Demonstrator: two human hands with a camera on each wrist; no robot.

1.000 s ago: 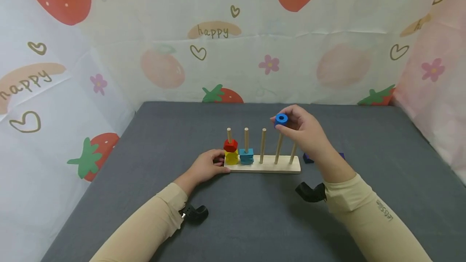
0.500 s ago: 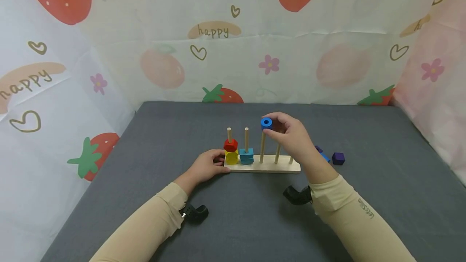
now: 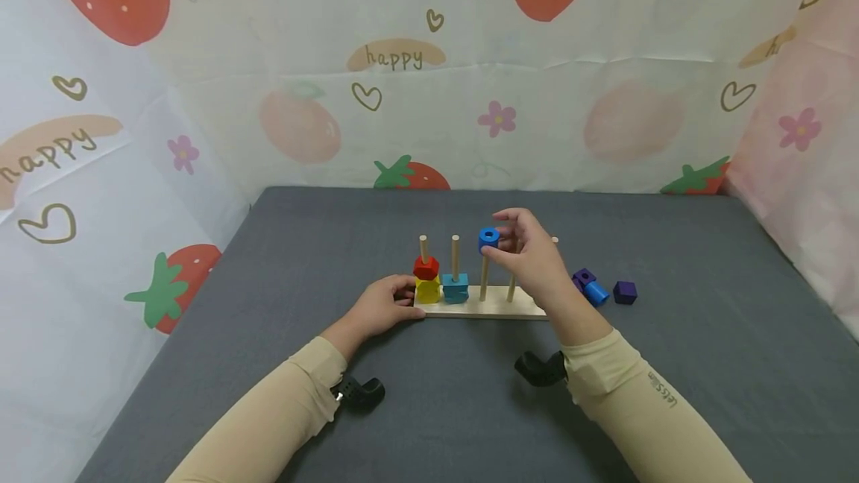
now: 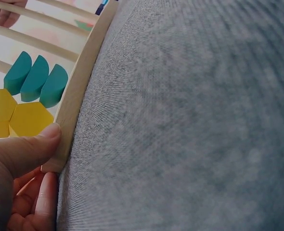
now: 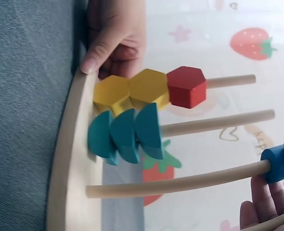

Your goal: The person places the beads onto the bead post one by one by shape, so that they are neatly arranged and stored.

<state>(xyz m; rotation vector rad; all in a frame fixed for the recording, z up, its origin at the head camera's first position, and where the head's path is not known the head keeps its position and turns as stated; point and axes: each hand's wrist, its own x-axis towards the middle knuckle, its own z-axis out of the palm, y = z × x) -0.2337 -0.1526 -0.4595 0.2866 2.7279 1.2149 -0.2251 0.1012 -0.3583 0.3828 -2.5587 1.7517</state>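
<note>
A wooden peg stand (image 3: 496, 310) with several upright pegs lies across the table. My left hand (image 3: 381, 309) grips its left end, thumb (image 4: 48, 134) on the base and fingers curled at the end. The leftmost peg bears two yellow hexagonal beads (image 5: 149, 89) with a red hexagonal bead (image 5: 186, 87) on top. Teal half-round beads (image 5: 125, 134) are stacked on the second peg. At the top of the third peg (image 5: 180, 184), my right hand (image 3: 533, 256) holds a blue cylinder bead (image 3: 488, 241) between thumb and fingers; the peg's tip is inside it.
To the right of the stand lie a purple bead (image 3: 585, 276), another blue cylinder bead (image 3: 596, 294) and a purple block (image 3: 625, 292). The right forearm overlaps the stand's right end. A printed cloth (image 3: 429, 118) hangs behind the grey table (image 3: 429, 408).
My right hand has carried the blue cylinder bead leftward from near the fourth peg to the third, then slightly down onto its tip. The left hand has stayed put.
</note>
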